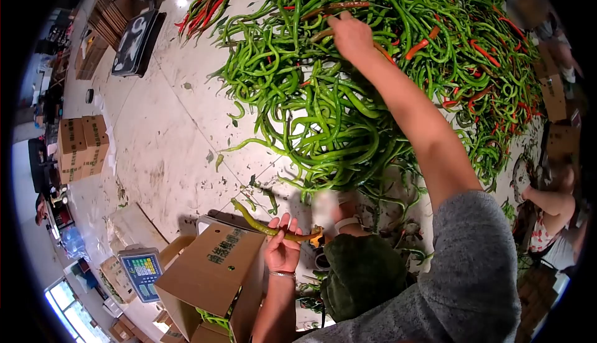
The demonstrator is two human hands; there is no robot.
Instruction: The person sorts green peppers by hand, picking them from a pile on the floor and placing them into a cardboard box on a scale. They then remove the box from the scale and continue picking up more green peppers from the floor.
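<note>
My left hand, palm up, is closed around a long yellowish-green chili pepper with an orange-brown end, beside the open cardboard box. Green chili peppers show inside that box. My right hand reaches out to the far side of a large heap of green chili peppers. Its fingers are pinched at a brownish-red chili pepper lying on top; the fingertips are partly hidden among the peppers.
A scale display with a keypad stands left of the box. Red chili peppers lie apart at the heap's far left. A platform scale and stacked cartons are to the left. Another person's arm shows at right.
</note>
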